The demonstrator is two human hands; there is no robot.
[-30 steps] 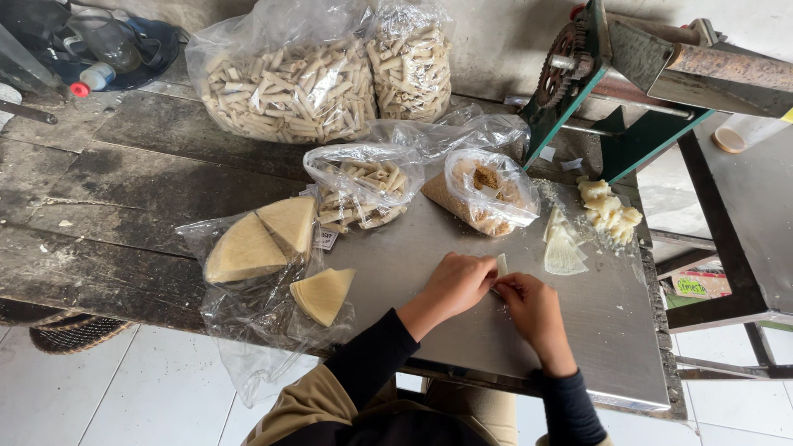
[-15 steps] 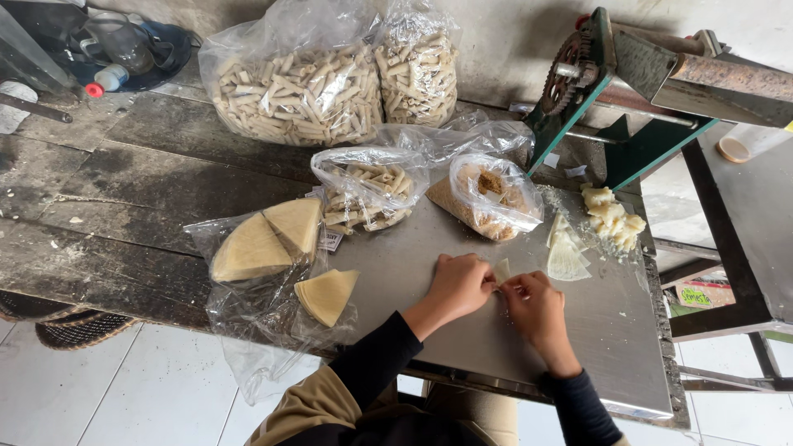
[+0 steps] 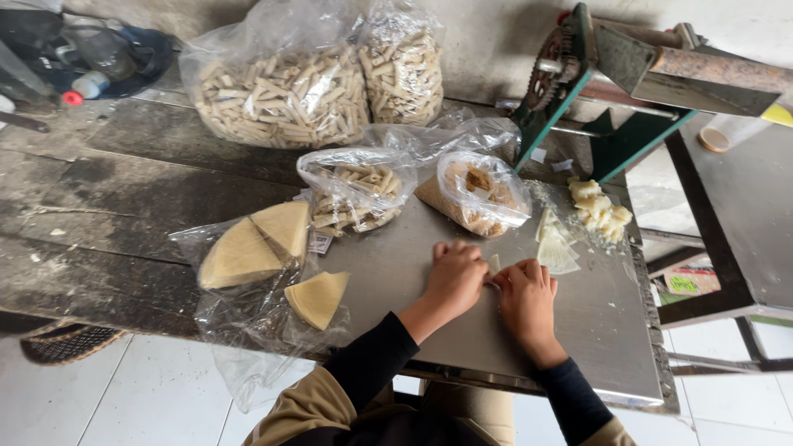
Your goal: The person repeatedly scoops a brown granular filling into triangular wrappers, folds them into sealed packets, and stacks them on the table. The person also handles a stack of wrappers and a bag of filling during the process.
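Change: both hands sit a little closer together than half a second ago, knuckles nearly meeting over the same pale piece; the bags and wedges lie where they lay before.
Left hand: palm down on the metal tabletop, fingers curled narrow and pressed onto the near edge of the wrapper piece; whether they pinch it or only press it I cannot tell.
Right hand: palm down just beside the left, fingers bent narrow with the tips on the same piece; the hold itself is hidden under the knuckles.
Wrapper piece: small pale strip of dough, showing only between the two sets of fingertips, flat on the tabletop.
Beyond the right fingers: loose pale wrapper sheets, and farther out a heap of yellowish filling chunks.
Beyond the left fingers: an open bag of crumbly filling, and beside it a small bag of rolled sticks.
Out past the left wrist: a single wedge of stacked wrappers on clear plastic, with two larger wedges farther off.
Far beyond both hands: two big bags of rolled sticks on the dark wooden boards.
Far beyond the right fingers: a green-framed hand-crank machine.
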